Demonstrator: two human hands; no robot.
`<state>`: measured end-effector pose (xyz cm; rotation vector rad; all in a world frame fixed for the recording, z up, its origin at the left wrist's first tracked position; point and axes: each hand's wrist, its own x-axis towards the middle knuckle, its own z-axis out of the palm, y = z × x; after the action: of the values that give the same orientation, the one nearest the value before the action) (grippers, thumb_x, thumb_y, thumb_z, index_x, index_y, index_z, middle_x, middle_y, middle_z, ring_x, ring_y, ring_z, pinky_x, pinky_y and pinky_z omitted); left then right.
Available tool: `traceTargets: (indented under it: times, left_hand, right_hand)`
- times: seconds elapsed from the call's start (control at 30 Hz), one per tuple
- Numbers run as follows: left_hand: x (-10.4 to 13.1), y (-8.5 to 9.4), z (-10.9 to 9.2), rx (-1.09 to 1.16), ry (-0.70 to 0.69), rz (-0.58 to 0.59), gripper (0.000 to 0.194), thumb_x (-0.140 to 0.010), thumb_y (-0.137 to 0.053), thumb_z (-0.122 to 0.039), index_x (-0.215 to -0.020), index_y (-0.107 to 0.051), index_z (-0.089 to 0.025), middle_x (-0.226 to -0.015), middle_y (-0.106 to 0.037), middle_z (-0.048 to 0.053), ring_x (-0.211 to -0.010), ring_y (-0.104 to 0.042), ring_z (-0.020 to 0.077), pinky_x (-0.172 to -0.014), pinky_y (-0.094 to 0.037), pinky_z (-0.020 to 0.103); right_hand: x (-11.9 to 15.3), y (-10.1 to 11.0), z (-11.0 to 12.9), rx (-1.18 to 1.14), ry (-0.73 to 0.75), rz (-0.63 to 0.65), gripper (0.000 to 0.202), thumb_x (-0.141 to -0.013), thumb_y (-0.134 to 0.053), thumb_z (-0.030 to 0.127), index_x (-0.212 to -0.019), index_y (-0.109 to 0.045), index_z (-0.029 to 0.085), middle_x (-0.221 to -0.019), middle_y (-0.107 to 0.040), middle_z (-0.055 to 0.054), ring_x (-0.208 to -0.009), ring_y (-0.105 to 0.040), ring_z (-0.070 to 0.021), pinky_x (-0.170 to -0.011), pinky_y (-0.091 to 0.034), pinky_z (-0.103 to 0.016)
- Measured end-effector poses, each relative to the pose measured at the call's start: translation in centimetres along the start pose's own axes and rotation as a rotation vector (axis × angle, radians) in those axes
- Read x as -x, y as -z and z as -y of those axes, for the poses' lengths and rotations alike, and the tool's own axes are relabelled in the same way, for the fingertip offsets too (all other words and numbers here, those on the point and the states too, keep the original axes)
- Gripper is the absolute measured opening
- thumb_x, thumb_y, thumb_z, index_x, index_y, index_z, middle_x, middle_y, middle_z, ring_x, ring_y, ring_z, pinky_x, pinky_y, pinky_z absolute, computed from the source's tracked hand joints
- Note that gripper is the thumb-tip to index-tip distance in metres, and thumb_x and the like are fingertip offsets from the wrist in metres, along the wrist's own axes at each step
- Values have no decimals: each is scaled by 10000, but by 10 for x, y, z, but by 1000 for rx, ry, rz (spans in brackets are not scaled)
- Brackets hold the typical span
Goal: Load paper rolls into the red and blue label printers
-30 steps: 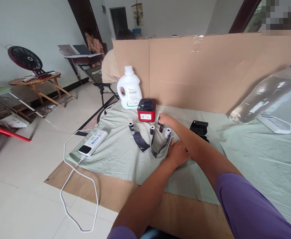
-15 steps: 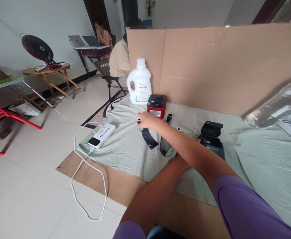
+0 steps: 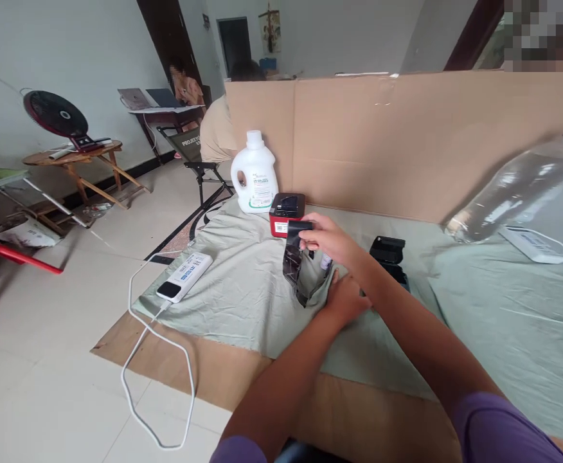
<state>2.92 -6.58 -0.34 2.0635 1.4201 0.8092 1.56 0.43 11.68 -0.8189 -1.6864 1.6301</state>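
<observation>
My right hand (image 3: 327,239) is closed around a dark roll of black ribbon (image 3: 292,257), raised just in front of a red and black box-shaped device (image 3: 287,215). The shiny film hangs down from the roll in a loop over the cloth, turning grey and see-through toward the right. A small whitish roll (image 3: 326,261) shows beneath my right hand. My left hand (image 3: 345,301) is low over the cloth beside the loop's right end, fingers apart, partly behind my right forearm. Behind that forearm stands a dark device with its lid raised (image 3: 387,251), its lower part hidden.
A white detergent jug (image 3: 256,177) stands by the cardboard wall (image 3: 358,141). A white power bank (image 3: 185,278) with a looped cable (image 3: 189,360) lies at left. At right are a large clear bottle (image 3: 503,193) and another white flat device (image 3: 535,244). People sit behind.
My right hand has lifted the roll and drawn it right and toward me, raising the film into a loop. My left hand has come away from the dark device toward the film.
</observation>
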Motion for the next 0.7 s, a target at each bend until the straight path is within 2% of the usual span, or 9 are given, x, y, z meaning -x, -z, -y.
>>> traceTargets:
  times: [0.13, 0.2, 0.3, 0.37, 0.43, 0.47, 0.57, 0.63, 0.7]
  left_hand:
    - [4, 5, -9, -13, 35, -83, 470, -964, -523, -454, -1373, -599, -236, -1384, -653, 77, -1354, -542, 276, -1277, -186, 529]
    - [12, 6, -15, -67, -21, -116, 465, -975, -500, -396, -1396, -578, -215, -1402, -639, 91, -1321, -574, 253, -1239, -299, 481]
    - [30, 7, -31, -204, -306, -76, 387, -980, -447, -310, -1301, -650, -233, -1255, -723, 83, -1111, -688, 224, -994, -525, 389]
    - [42, 10, -47, -293, -600, -76, 319, -954, -480, -297, -1176, -708, -283, -1002, -778, 47, -854, -715, 197, -772, -553, 349]
    - [46, 19, -65, -334, -811, -241, 253, -916, -546, -290, -1096, -721, -326, -822, -746, 9, -696, -668, 170, -677, -519, 330]
    - [43, 27, -74, -332, -835, -383, 239, -904, -572, -279, -1087, -716, -332, -816, -732, 5, -700, -660, 167, -688, -513, 329]
    - [20, 61, -96, -291, -572, -726, 275, -898, -631, -269, -1167, -686, -277, -1110, -713, 78, -1027, -664, 232, -911, -503, 401]
    - [1, 86, -103, -272, -410, -628, 319, -917, -639, -330, -1225, -666, -250, -1285, -651, 108, -1192, -600, 276, -1009, -471, 440]
    - [-13, 105, -104, -195, -356, -339, 361, -954, -601, -372, -1300, -627, -272, -1273, -663, 77, -1159, -622, 249, -983, -499, 397]
  right_hand:
    - [66, 48, 10, -213, 48, -131, 396, -669, -806, 353, -971, -600, 202, -730, -580, 23, -628, -552, -121, -520, -292, -245]
    - [95, 71, 13, -220, 66, -220, 370, -676, -818, 371, -959, -660, 189, -720, -557, 24, -618, -501, -102, -511, -280, -244]
    - [128, 101, 19, -122, 92, -337, 340, -703, -813, 404, -949, -733, 183, -656, -522, 32, -600, -457, -102, -515, -307, -250]
    - [142, 116, 24, -33, 95, -376, 363, -706, -818, 423, -981, -758, 194, -700, -595, 12, -640, -511, -122, -554, -378, -262]
    - [149, 124, 30, 16, 88, -371, 397, -693, -833, 432, -1013, -766, 208, -821, -692, -19, -751, -602, -163, -644, -466, -289]
    - [151, 126, 32, 22, 87, -358, 405, -682, -842, 435, -1012, -765, 213, -875, -721, -29, -810, -633, -185, -695, -496, -308]
    - [154, 125, 36, 12, 119, -305, 369, -684, -841, 436, -966, -752, 215, -949, -745, -40, -914, -668, -216, -810, -526, -345]
    - [155, 122, 38, 12, 135, -277, 320, -720, -815, 432, -944, -742, 215, -963, -743, -40, -930, -671, -211, -834, -526, -346]
    - [158, 120, 38, 28, 120, -270, 285, -761, -784, 428, -949, -737, 219, -964, -742, -40, -930, -674, -210, -829, -528, -347]
